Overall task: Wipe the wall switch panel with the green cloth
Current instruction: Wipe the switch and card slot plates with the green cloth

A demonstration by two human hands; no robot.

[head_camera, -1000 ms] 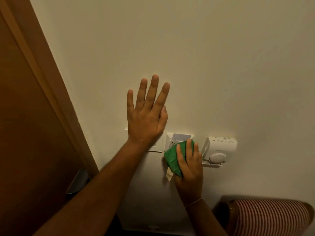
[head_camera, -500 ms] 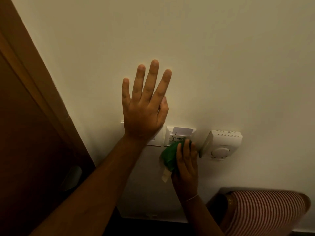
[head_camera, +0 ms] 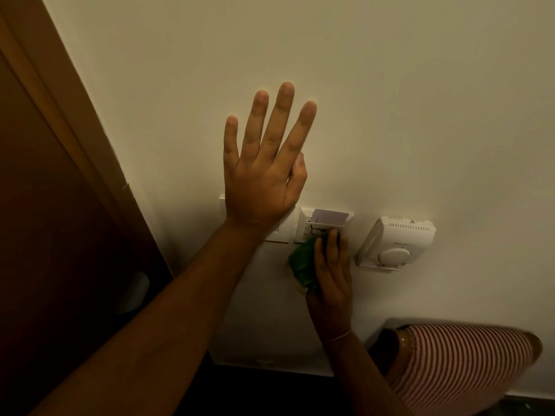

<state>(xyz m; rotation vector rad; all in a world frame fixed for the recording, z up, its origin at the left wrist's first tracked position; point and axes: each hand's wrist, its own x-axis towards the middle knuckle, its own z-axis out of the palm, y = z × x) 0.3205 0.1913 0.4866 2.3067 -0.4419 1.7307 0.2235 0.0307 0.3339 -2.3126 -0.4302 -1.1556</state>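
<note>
wiping now with my right hand clamped on the green cloth, which has slid from over the card-slot plate to its lower edge since a second ago, so that face looks mostly done. left hand stays flat on the wall, fingers spread, covering part of the left switch plate, likely unwiped. thermostat sits close right; open wall below.
</note>
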